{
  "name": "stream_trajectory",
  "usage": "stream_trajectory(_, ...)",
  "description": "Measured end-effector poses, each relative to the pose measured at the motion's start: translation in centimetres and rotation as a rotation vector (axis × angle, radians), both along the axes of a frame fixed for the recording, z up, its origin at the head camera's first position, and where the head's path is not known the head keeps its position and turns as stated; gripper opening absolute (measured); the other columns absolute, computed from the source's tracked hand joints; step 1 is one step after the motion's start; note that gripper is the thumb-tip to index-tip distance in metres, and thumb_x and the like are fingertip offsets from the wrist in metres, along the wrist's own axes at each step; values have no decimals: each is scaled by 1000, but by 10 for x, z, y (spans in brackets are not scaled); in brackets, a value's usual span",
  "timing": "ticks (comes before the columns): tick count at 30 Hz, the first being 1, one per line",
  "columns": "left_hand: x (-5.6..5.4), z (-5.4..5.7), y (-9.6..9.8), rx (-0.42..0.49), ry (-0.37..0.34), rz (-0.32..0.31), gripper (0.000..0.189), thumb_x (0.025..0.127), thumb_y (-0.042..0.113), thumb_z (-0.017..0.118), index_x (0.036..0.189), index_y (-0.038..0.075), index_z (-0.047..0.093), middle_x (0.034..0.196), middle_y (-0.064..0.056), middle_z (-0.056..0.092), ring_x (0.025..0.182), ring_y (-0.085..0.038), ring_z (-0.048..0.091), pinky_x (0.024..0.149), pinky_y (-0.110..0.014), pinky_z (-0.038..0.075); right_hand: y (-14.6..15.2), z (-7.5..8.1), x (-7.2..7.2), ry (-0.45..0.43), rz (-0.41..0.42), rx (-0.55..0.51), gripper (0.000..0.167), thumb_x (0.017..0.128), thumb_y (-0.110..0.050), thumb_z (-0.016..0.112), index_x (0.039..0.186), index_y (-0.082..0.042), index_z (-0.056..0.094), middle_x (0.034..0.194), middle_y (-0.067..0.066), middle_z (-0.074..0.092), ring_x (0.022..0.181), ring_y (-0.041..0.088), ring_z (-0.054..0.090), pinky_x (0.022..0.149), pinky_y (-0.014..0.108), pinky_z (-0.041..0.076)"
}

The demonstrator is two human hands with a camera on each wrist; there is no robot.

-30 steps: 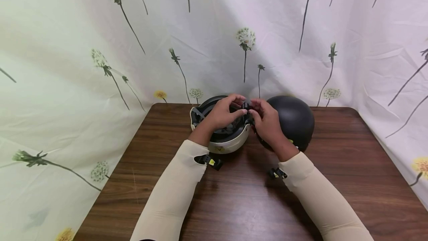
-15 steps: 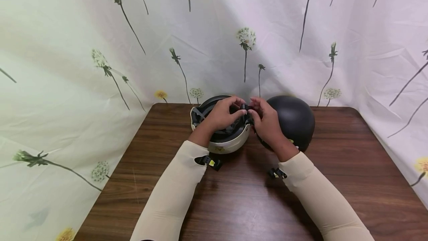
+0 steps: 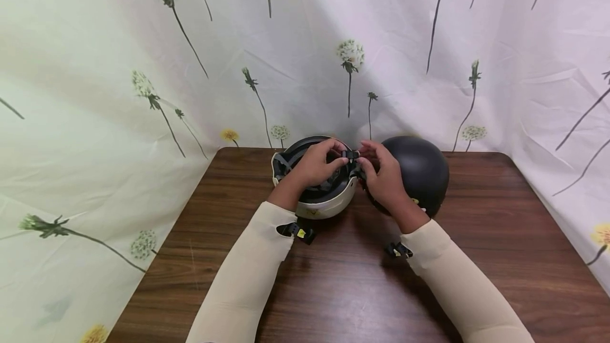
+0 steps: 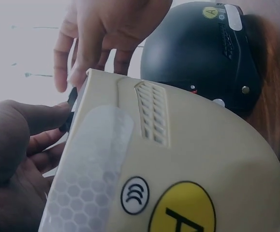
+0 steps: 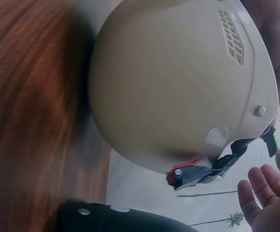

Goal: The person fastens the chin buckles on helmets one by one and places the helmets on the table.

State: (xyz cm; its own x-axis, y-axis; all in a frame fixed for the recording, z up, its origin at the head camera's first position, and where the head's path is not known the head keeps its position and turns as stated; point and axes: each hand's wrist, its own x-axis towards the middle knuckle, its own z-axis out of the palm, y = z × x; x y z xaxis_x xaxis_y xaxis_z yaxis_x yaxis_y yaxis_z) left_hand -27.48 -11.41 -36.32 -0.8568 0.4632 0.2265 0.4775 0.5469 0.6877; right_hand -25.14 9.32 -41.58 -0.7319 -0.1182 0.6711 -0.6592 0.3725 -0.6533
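Observation:
A cream helmet (image 3: 329, 208) lies upside down on the table, its dark lining facing up. Beside its right rim, a black strap buckle (image 3: 350, 154) is pinched by my left hand (image 3: 316, 163), whose thumb and fingers meet it from the left. My right hand (image 3: 383, 173) is at the buckle's right side, thumb close to it and fingers loosely spread. In the right wrist view, the buckle (image 5: 270, 141) sits just off the right thumb, with nothing between the right fingers. The left wrist view shows the cream shell (image 4: 212, 145) hiding part of the buckle.
A black helmet (image 3: 421, 168) rests dome up right of the cream one, just behind my right wrist. The brown wooden table (image 3: 333, 290) meets a white dandelion-print cloth (image 3: 295, 57) at its back edge. A red and black clip (image 5: 190, 174) hangs at the cream helmet's rim.
The black buckle has turned from upright to lying sideways in the left fingers. My right hand has shifted slightly right, its fingers now a little away from the buckle.

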Motion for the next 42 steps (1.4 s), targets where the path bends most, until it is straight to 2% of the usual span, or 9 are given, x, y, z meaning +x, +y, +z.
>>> stream_trajectory(6,-2,-3,-3,5,6,7,23,106,22,65,124,9,63,122,-8,70,118,-24,66,106,-45,49,5,-9,3,-6,-4,-38,36,103,3,61,138,3,58,129,22,61,119,36,64,99,53,54)
stream_trajectory(13,-4,-5,-5,4,-4,7,23,107,24,63,126,10,61,124,-7,68,120,-24,65,105,-46,49,6,-14,10,-118,-15,-41,45,94,16,55,138,6,57,134,21,57,126,38,59,103,56,52)
stream_trajectory(20,-3,-3,-5,-9,-16,13,23,108,25,63,125,11,60,125,-8,68,122,-25,64,106,-47,49,8,-19,12,-188,0,-37,52,90,17,64,139,3,56,137,21,55,128,39,58,104,58,50)
stream_trajectory(24,-3,-2,-6,-9,-20,14,23,108,26,62,125,11,60,125,-8,68,122,-25,64,106,-48,48,9,-21,10,-227,10,-40,53,91,16,66,141,6,54,136,23,56,129,41,58,106,59,49)
stream_trajectory(31,-2,-3,-6,-8,-26,13,23,109,26,61,126,11,60,127,-9,67,124,-26,63,107,-49,48,7,-23,10,-284,32,-63,52,95,12,67,144,7,49,143,27,51,127,40,63,107,56,50)
stream_trajectory(37,-2,-3,-6,-5,-30,9,24,109,26,61,127,10,59,127,-10,67,124,-27,63,107,-49,48,6,-24,8,-297,-9,-27,53,94,11,69,143,4,51,140,23,55,121,37,66,104,53,52)
stream_trajectory(42,-2,-3,-6,-9,-31,11,24,109,26,60,127,10,59,128,-10,67,124,-28,63,107,-49,48,9,-20,9,-310,-4,-24,52,95,11,68,144,4,51,138,22,56,117,37,66,101,54,53)
